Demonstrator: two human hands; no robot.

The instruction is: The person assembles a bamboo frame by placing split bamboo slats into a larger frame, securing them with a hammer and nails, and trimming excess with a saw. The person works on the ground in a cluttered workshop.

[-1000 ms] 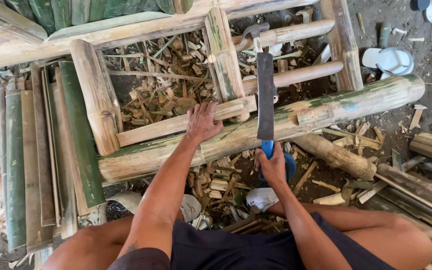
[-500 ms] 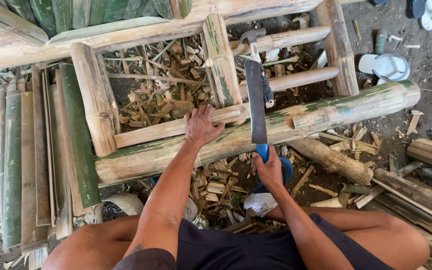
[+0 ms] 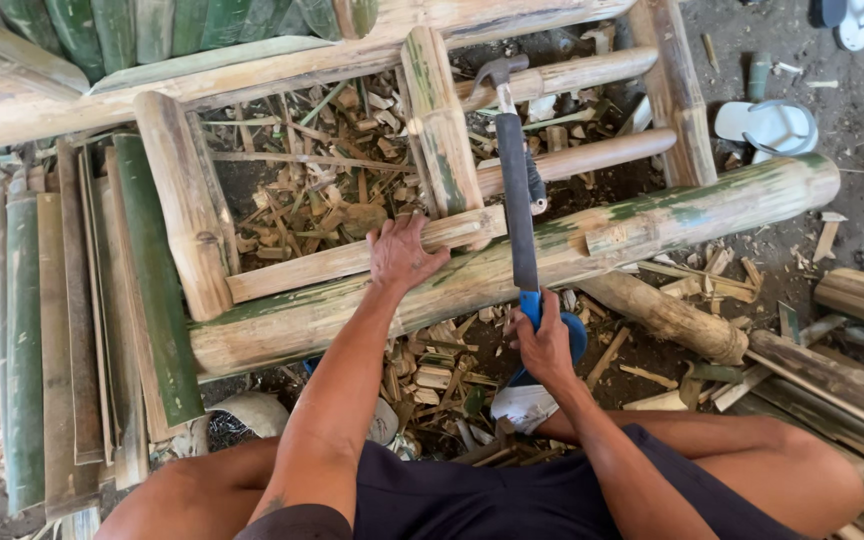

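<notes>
Hammer (image 3: 515, 190) up over the frame, gripped low on its blue handle by the right hand (image 3: 544, 345), fingers wrapped tight around the grip. Its dark shaft runs almost straight away from the person, leaning just a touch to the left as it climbs, and the steel head sits at the far end, above the short upright post (image 3: 442, 130), claw hooking left. So the long axis goes near to far, crossing the big green pole (image 3: 512, 265) nearly at right angles.

Left hand (image 3: 402, 255) is flat on the joint where the pale rail (image 3: 352, 258) meets the pole, fingers lightly spread, thumb out to the right, pressing down to pin things in place. Nothing pinched there, just a palm-down brace.

As I read it, a blow is being lined up on the frame around that post. To do it well: keep the brace hand firm but clear of the strike line, since the thumb lies close beside the shaft. Let the head fall square, face flat to the wood, so it does not glance off the round bamboo. A low grip gives reach and force; a short, controlled stroke suits a joint this near the fingers.

Chips (image 3: 322, 190) litter the ground inside the frame, split slats (image 3: 62, 330) lie stacked on the left, and a sandal (image 3: 767, 125) rests beyond the pole's far end.
</notes>
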